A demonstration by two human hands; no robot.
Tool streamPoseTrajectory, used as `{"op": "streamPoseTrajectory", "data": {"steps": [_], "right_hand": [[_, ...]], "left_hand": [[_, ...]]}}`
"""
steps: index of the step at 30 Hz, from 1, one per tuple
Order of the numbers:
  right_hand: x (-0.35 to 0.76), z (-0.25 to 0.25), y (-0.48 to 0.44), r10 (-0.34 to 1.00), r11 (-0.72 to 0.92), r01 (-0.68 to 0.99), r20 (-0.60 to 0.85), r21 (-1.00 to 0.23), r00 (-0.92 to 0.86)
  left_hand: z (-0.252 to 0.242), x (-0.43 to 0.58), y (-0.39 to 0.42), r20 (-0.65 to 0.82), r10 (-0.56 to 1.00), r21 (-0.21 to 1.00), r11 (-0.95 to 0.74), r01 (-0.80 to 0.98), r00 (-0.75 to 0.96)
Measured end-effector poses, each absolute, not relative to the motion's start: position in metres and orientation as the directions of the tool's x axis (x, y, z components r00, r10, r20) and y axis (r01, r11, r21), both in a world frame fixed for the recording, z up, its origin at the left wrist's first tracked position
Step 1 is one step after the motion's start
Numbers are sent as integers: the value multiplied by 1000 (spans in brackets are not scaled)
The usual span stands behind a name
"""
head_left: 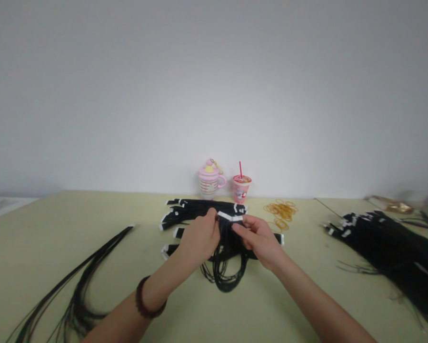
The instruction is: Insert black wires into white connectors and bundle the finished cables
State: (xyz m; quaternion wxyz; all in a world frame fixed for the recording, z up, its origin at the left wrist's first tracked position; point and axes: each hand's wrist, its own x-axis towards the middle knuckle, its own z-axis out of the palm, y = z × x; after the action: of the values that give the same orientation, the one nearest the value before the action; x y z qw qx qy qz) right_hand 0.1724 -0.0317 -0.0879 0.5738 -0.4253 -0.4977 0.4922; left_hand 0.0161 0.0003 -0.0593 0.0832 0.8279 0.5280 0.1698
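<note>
Between my hands is a bundle of thin black strands (229,286), its white-banded ends (230,217) uppermost and its lengths hanging in loops. My left hand (201,236) is closed on the left side of these ends. On the right side, my right hand (261,240) pinches the same bundle between thumb and fingers. Behind and partly beneath the hands lie several folded black bundles (195,206) with white bands at their ends. My fingers hide part of the held bundle.
A long loose black bundle (88,257) lies at the left. On the right is a large pile of black bundles (392,247). Yellow rubber bands (281,209), a pink lidded mug (208,181) and a pink cup with a straw (241,188) stand or lie near the wall.
</note>
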Motion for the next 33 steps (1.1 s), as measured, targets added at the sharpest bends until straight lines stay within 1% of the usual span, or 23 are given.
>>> {"op": "streamPoseTrajectory", "data": {"steps": [2,4,13,17,19,20,22,23,24,26,29,33], "right_hand": [[172,-90,-32,985,172,-136,168,-976,42],[172,-92,-31,982,188,-138,181,-972,59],[169,-101,-26,978,206,-168,197,-964,71],[170,-102,-26,978,203,-171,190,-964,89],[173,-100,-26,978,200,-175,187,-964,88],[176,-99,-26,979,198,-177,186,-964,84],[179,-96,-25,981,191,-177,182,-966,67],[180,-94,-25,983,185,-176,179,-967,52],[181,-93,-25,984,179,-175,176,-968,33],[180,-92,-26,985,166,-178,171,-970,-13],[178,-92,-28,986,139,-195,155,-971,-67],[180,-89,-30,992,72,-251,96,-965,-87]], "left_hand": [[-61,20,-3,190,913,276,-402,873,361],[-64,24,-5,193,915,264,-397,879,355],[-74,29,-5,232,896,283,-435,855,379],[-75,27,1,264,856,399,-516,758,444],[-73,24,6,272,809,530,-578,621,521],[-72,22,8,260,785,630,-580,517,562],[-68,18,12,226,735,830,-489,269,639],[-66,16,13,211,712,895,-416,161,669],[-65,14,14,193,697,930,-355,99,690],[-63,11,14,160,685,951,-301,75,711],[-61,8,15,119,680,942,-308,135,723],[-59,4,16,133,695,933,-328,147,706]]}}
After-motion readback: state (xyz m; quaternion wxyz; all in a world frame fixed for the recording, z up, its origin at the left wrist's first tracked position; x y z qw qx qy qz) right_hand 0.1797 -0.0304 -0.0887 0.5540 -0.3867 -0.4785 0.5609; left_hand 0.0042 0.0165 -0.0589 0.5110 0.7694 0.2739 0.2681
